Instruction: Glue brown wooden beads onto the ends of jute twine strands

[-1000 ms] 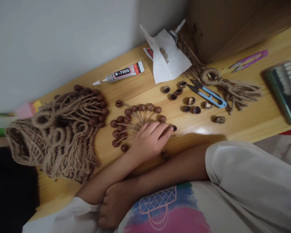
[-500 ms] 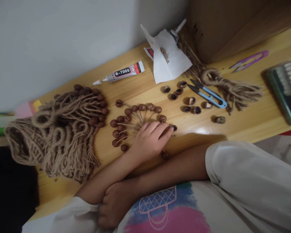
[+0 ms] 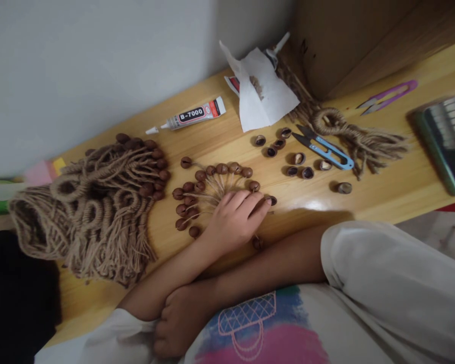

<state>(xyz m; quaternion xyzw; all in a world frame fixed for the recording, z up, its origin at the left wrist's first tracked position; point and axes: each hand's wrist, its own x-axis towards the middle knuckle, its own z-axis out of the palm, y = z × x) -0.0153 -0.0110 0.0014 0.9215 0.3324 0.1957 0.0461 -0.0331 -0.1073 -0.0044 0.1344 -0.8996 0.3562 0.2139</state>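
Observation:
My left hand point(image 3: 237, 217) lies over the cords of a brown nutshell tassel. Its fingertips are closed on a dark half nutshell point(image 3: 273, 200) at the right of the cords. Around it fan several round brown nutshells point(image 3: 222, 168), many with a slit and a jute cord point(image 3: 200, 196) running in under my palm. One more nutshell point(image 3: 257, 242) sits just below the hand. My right arm crosses beneath the left one. My right hand point(image 3: 182, 316) rests curled near my left elbow, with nothing visible in it.
Jute cord bundles point(image 3: 98, 222) with nutshells are heaped at left. A B-7000 glue tube point(image 3: 193, 115), white paper point(image 3: 263, 93), half shells point(image 3: 298, 158), blue thread snips point(image 3: 328, 150), a jute tassel point(image 3: 364, 134), purple snips point(image 3: 392, 96) and a keyboard point(image 3: 451, 126) lie on the table.
The view shifts very slightly. Both hands and the things on the table keep their places.

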